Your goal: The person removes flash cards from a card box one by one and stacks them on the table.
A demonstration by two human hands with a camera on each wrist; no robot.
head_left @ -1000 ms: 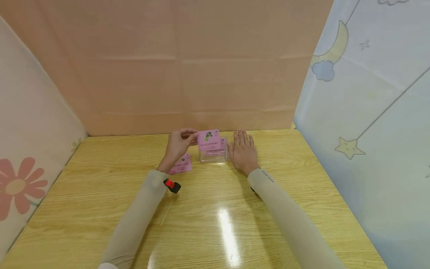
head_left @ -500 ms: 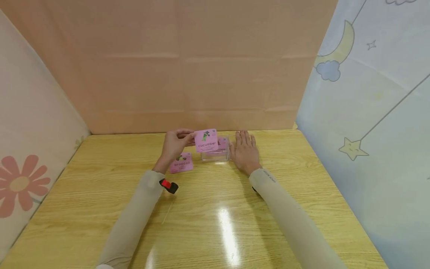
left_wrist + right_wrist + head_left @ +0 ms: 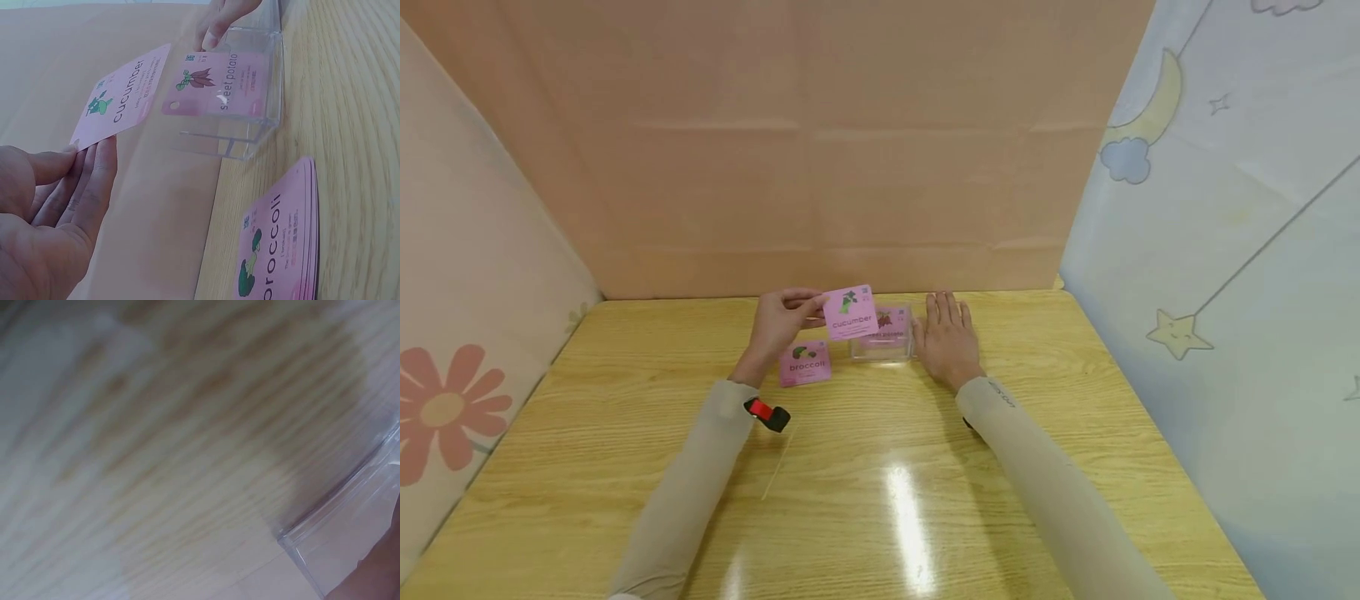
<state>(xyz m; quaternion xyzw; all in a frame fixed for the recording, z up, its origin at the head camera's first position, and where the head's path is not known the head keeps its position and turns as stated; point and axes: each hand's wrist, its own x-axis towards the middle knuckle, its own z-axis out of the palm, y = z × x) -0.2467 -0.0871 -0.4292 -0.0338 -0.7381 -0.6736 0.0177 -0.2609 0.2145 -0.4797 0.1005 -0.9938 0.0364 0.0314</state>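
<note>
Between thumb and fingers, my left hand [image 3: 778,323] pinches the corner of a pink cucumber card [image 3: 850,312]; the left wrist view shows this card [image 3: 122,100] raised and apart from the box. A clear plastic box [image 3: 881,357] stands on the table with a pink sweet potato card [image 3: 219,84] inside it, facing out. My right hand [image 3: 946,340] lies with straight fingers at the box's right side, its thumb touching the wall. Below my left hand, a small stack of pink cards with a broccoli card [image 3: 805,364] on top lies on the table.
The wooden table [image 3: 850,500] meets an orange-brown backdrop [image 3: 820,167] close behind the box. Patterned walls stand at the left [image 3: 467,250] and right [image 3: 1240,250]. A thin pale strand [image 3: 777,467] shows near my left wrist.
My left hand has moved left with the cucumber card, away from the box. The sweet potato card and the broccoli card are now less covered. My right hand has stayed beside the box.
</note>
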